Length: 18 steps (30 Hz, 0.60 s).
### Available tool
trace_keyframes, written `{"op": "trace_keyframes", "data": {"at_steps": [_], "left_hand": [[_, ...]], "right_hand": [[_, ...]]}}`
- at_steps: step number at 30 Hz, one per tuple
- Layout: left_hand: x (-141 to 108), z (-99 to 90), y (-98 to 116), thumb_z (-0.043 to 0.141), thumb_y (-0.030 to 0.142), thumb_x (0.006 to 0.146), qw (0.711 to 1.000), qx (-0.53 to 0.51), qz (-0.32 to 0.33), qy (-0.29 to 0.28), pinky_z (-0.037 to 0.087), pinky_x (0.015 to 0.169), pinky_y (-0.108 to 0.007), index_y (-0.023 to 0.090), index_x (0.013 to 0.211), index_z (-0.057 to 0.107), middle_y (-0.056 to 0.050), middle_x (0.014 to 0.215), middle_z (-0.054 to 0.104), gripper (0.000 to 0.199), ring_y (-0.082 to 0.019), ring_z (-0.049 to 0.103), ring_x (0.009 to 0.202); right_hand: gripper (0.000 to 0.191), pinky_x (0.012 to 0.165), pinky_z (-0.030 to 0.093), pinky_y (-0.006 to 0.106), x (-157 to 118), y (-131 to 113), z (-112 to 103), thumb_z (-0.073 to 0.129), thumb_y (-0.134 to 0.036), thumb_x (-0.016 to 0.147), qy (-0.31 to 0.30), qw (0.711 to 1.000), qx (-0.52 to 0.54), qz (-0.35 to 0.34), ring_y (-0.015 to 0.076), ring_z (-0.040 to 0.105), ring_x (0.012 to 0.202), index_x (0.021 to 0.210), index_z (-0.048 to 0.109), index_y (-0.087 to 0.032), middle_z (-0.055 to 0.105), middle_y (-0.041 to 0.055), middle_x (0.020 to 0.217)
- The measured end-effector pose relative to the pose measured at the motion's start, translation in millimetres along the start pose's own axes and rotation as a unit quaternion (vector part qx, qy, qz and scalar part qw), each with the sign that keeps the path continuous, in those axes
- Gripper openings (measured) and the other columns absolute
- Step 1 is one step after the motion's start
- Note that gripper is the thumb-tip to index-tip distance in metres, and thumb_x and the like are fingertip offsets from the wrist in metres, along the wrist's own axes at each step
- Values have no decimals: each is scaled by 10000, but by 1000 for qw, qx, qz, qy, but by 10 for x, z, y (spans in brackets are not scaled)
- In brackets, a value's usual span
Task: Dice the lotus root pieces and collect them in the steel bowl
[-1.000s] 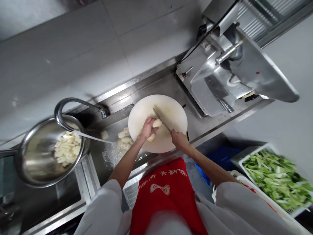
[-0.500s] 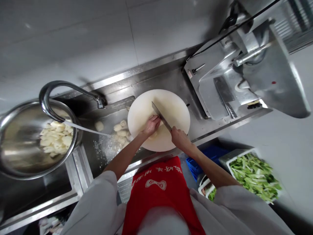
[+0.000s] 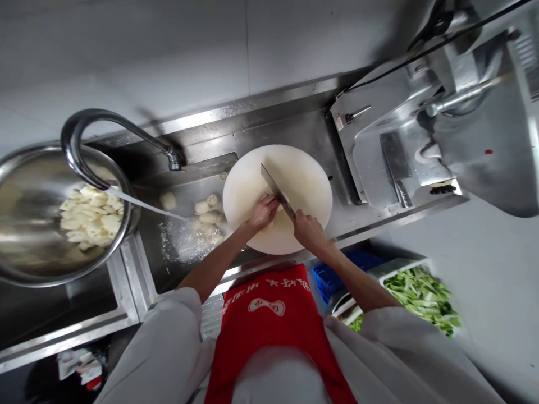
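Observation:
A round white cutting board (image 3: 240, 179) lies across the sink. My right hand (image 3: 309, 229) is closed around the handle of a kitchen knife (image 3: 273, 186), whose broad blade slants up and to the left over the board. Beside the blade, my left hand (image 3: 264, 211) has its fingers bent and pressed down on a pale piece of lotus root, mostly hidden under the hand. The blade is close against the left fingertips. In the water left of the board lie several peeled lotus root pieces (image 3: 209, 217).
A tap (image 3: 88, 115) with a white strip pours water into the sink (image 3: 154, 252). At left stands a steel bowl (image 3: 37, 269) of cut pale chunks (image 3: 95, 216). A slicing machine (image 3: 396, 146), with a cleaver (image 3: 393, 160) on it, stands right; below is a crate of greens (image 3: 421, 297).
The view has shifted slightly, so the bowl and tap sit further left and higher. Both hands and the knife stay at almost the same spot on the board.

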<state>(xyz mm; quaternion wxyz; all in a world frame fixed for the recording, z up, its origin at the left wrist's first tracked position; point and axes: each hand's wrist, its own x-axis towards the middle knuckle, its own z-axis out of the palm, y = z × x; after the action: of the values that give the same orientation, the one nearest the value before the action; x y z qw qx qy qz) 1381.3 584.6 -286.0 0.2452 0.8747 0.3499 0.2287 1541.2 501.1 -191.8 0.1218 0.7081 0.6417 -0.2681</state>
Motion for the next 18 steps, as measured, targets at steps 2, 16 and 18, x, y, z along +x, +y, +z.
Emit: {"op": "trace_keyframes", "data": {"at_steps": [2, 16, 18], "left_hand": [[-5, -11, 2, 358, 255, 992, 1000, -7, -3, 1, 466, 869, -369, 171, 855, 658, -89, 938, 599, 341, -211, 534, 956], [-177, 52, -48, 359, 211, 985, 998, -32, 3, 45, 499, 831, -357, 162, 854, 624, -85, 934, 606, 300, -197, 550, 920], [-167, 45, -53, 366, 203, 979, 997, -48, 10, 57, 503, 813, -362, 164, 833, 617, -85, 928, 606, 293, -198, 550, 903]], "right_hand": [[319, 812, 455, 330, 126, -89, 13, 220, -252, 1006, 2, 1000, 5, -3, 270, 646, 952, 1157, 459, -106, 647, 197, 977], [311, 786, 459, 335, 34, -199, 16, 249, -273, 999, 8, 1000, -17, -5, 269, 655, 911, 1151, 468, -113, 658, 172, 943], [306, 788, 459, 336, 166, -263, 65, 249, -252, 997, 17, 1000, 0, -7, 275, 653, 929, 1150, 471, -105, 660, 179, 977]]}}
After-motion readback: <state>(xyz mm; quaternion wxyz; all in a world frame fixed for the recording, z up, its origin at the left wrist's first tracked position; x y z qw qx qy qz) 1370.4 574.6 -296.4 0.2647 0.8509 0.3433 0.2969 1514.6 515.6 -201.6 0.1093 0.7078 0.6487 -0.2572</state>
